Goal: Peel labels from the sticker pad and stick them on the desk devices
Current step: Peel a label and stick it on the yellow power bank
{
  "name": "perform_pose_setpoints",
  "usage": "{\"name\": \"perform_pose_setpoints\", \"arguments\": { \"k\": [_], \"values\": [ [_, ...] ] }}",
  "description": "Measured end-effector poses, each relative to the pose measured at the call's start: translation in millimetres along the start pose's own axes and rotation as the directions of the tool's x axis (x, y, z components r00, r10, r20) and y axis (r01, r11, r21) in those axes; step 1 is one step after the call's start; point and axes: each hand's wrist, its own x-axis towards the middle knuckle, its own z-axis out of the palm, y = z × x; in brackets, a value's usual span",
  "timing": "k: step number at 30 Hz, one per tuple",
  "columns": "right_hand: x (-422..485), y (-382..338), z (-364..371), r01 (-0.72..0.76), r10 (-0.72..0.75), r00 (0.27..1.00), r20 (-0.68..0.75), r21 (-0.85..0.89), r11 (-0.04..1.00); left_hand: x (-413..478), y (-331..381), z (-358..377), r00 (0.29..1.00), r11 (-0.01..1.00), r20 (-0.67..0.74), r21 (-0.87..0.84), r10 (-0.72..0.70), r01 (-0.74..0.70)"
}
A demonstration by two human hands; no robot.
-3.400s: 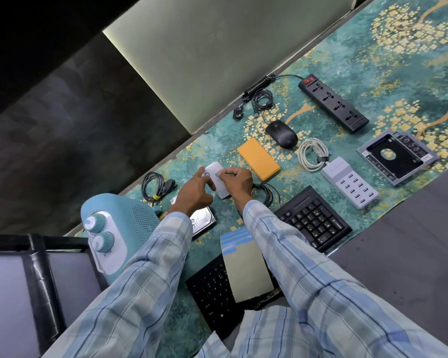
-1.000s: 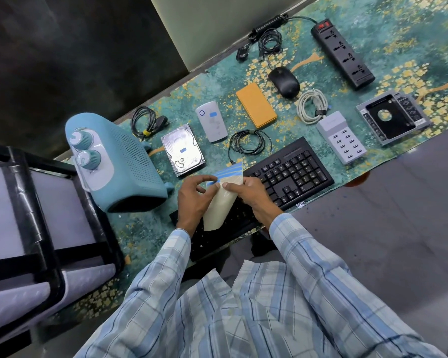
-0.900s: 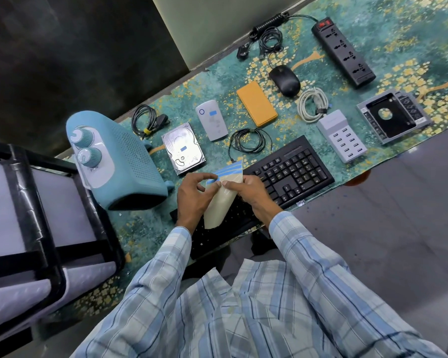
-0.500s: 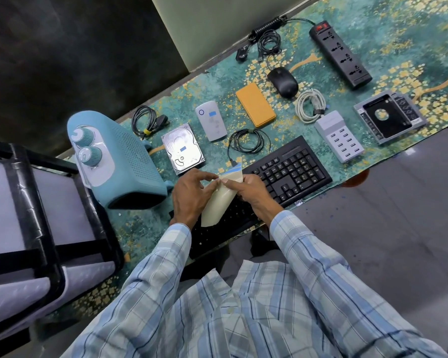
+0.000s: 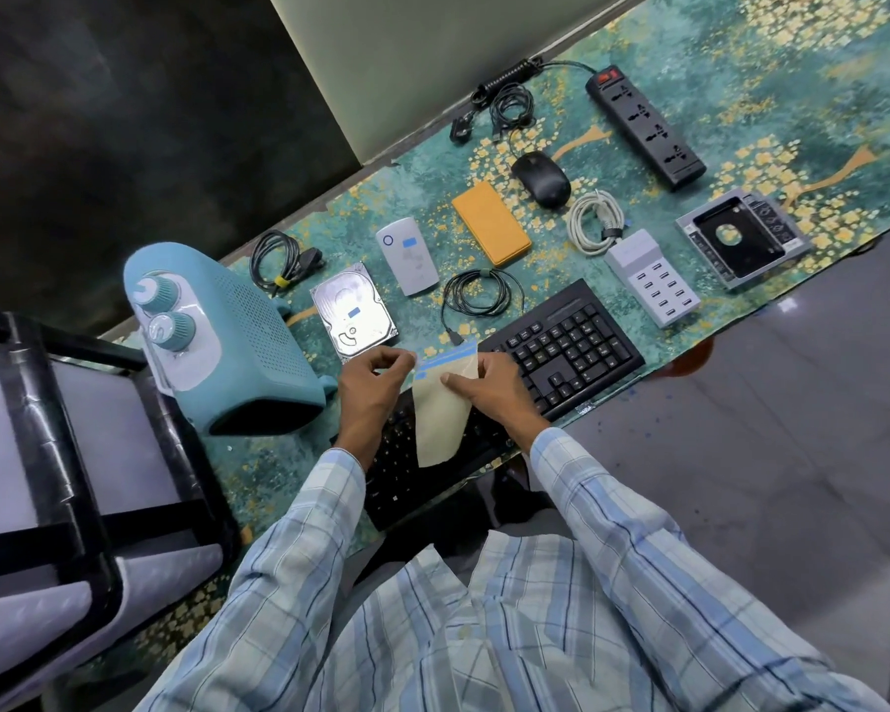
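your right hand point(image 5: 489, 398) grips the sticker pad point(image 5: 440, 408), a cream backing sheet with pale blue label strips across its top, with the thumb laid on the sheet's face and the fingers curled behind its right edge. the pad is held tilted above the near black keyboard point(image 5: 422, 470), its lower end hanging toward you and its blue top edge pointing at the devices. your left hand point(image 5: 373, 390) sits just left of the pad, fingers curled, thumb and forefinger pinched together right at the pad's top left corner; whether a label is caught between them is too small to tell. the two hands are close, with only the width of the sheet between them. just beyond your left hand lies the silver bare hard drive point(image 5: 353, 310), a small blue label point(image 5: 354, 311) on its lid. farther back, the white oblong gadget point(image 5: 407, 254) carries a second blue sticker point(image 5: 408, 242). to its right lie the flat orange case point(image 5: 490, 222) and the black mouse point(image 5: 540, 178). a second black keyboard point(image 5: 561, 341) lies touching your right knuckles, and the teal box heater with two knobs point(image 5: 217, 336) stands left of your left wrist, all on the teal and gold patterned desk cloth point(image 5: 741, 59).
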Motion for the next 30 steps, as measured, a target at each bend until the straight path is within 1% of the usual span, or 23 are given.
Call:
{"name": "perform_pose_setpoints", "arguments": {
  "k": [2, 3, 5, 6, 8, 10, 12, 14, 16, 19, 21, 25, 27, 30],
  "values": [
    [-6.1, -2.3, -2.0, 0.039, -0.053, 0.994, -0.097, -0.144, 0.989, -1.9, 7.6, 2.9, 0.997, 0.993, 0.040, -0.095, -0.060, 0.064],
    [-11.1, -3.9, -3.4, 0.064, -0.103, 0.981, -0.164, -0.231, 0.971, -2.5, 10.3, 4.3, 0.994, 0.988, 0.066, -0.119, -0.087, 0.095],
    [-22.5, -7.2, -5.8, 0.096, -0.215, 0.934, -0.284, -0.381, 0.919, -1.2, 11.8, 6.8, 0.981, 0.979, 0.134, -0.129, -0.142, 0.160],
    [-27.6, -9.3, -6.0, 0.119, -0.271, 0.909, -0.316, -0.427, 0.896, -0.7, 12.4, 7.9, 0.972, 0.973, 0.166, -0.130, -0.168, 0.190],
    [-33.7, -13.9, -6.9, 0.203, -0.377, 0.866, -0.327, -0.460, 0.865, 3.3, 16.8, 12.5, 0.945, 0.956, 0.235, -0.128, -0.229, 0.264],
    [-39.2, -18.9, -9.3, 0.316, -0.466, 0.836, -0.290, -0.440, 0.841, 6.7, 24.0, 18.7, 0.905, 0.928, 0.295, -0.117, -0.308, 0.354],
    [-44.2, -23.3, -11.3, 0.399, -0.524, 0.808, -0.270, -0.404, 0.823, 8.6, 29.3, 24.9, 0.864, 0.900, 0.343, -0.101, -0.368, 0.424],
    [-45.8, -23.4, -11.4, 0.442, -0.553, 0.783, -0.286, -0.371, 0.817, 11.0, 30.0, 29.7, 0.837, 0.878, 0.379, -0.113, -0.395, 0.466],
    [-41.3, -22.7, -12.7, 0.447, -0.548, 0.774, -0.317, -0.340, 0.827, 14.3, 32.5, 34.1, 0.815, 0.857, 0.415, -0.139, -0.404, 0.496],
    [-29.9, -21.6, -21.8, 0.439, -0.522, 0.792, -0.317, -0.299, 0.847, 19.6, 33.8, 39.6, 0.792, 0.841, 0.447, -0.142, -0.416, 0.522],
    [-23.6, -22.9, -28.7, 0.426, -0.486, 0.811, -0.324, -0.243, 0.872, 23.0, 34.9, 43.3, 0.792, 0.843, 0.452, -0.145, -0.410, 0.519],
    [1.5, -23.3, -56.5, 0.357, -0.346, 0.864, -0.365, -0.040, 0.933, 33.8, 52.3, 65.3, 0.822, 0.868, 0.425, -0.147, -0.378, 0.475],
    [19.8, -24.0, -76.9, 0.313, -0.285, 0.887, -0.364, 0.019, 0.950, 41.8, 63.1, 82.9, 0.854, 0.885, 0.377, -0.153, -0.360, 0.440],
    [43.5, -24.8, -106.2, 0.273, -0.233, 0.897, -0.376, 0.056, 0.960, 50.3, 75.8, 107.2, 0.889, 0.925, 0.338, -0.110, -0.310, 0.364]
  ]
}}
